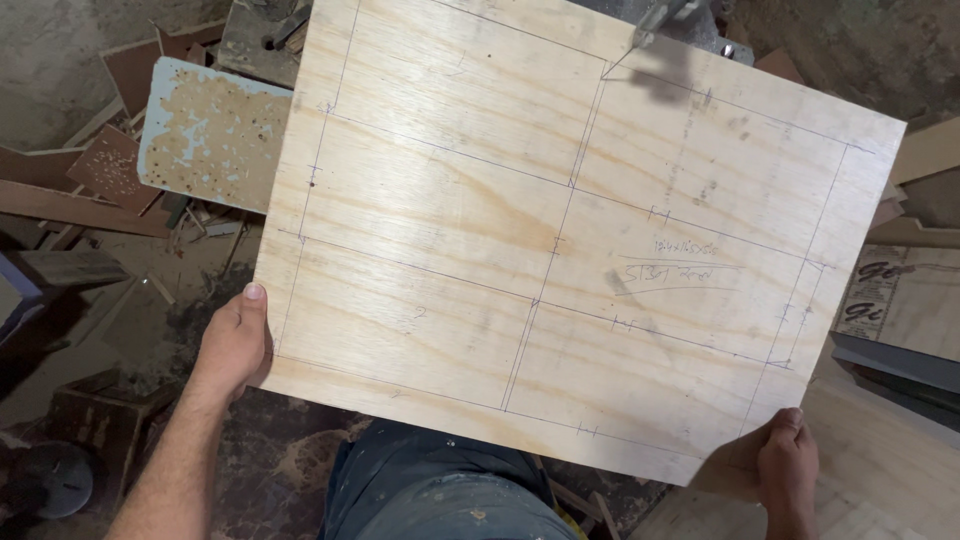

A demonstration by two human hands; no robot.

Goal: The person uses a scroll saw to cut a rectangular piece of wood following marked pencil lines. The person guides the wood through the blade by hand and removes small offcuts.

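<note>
A large pale plywood sheet (560,220) fills the middle of the view, marked with pencil lines that divide it into rectangles and with some handwriting. My left hand (237,340) grips its near left edge, thumb on top. My right hand (787,458) holds the near right corner from below, thumb on the top face. The sheet's far edge lies against a metal machine part (672,18) at the top, where a blade-like piece meets a pencil line. My dark, paint-flecked trousers (440,490) show under the sheet.
Wood offcuts and scrap boards (90,180) litter the dirty floor on the left, with a worn blue-painted board (205,135) among them. More boards and a printed panel (880,290) lie on the right. A pale board (880,470) sits at lower right.
</note>
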